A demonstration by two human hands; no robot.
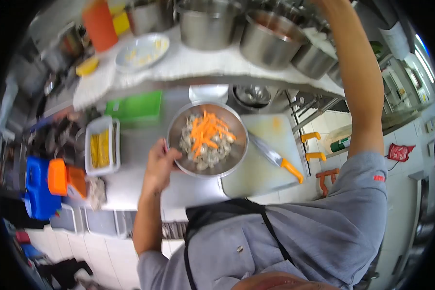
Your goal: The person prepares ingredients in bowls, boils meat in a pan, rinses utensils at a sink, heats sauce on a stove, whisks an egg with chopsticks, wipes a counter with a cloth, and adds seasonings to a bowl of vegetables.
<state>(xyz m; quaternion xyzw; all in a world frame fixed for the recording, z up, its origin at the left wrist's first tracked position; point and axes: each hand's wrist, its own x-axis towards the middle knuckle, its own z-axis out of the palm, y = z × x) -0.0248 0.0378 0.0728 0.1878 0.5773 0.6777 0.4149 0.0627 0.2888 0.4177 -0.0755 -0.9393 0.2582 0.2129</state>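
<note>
The left hand (159, 162) is closed on the left rim of a round metal bowl (237, 152) of orange strips (208, 130), directly in front of the body. Just right of the bowl, a knife (274, 157) slants across a cutting board (244, 176), handle nearer the body. Farther off, the right arm (355, 92) extends beside the pots (208, 26), its hand out of view, grip unknown.

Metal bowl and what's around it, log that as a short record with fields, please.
Held: metal bowl, gripped at its left side by the left hand
Contents: orange strips on greyish pieces
Right hand: out of view; right arm reaches past the top edge
Right of bowl: knife on pale cutting board
Left of bowl: white container with yellow contents
</note>
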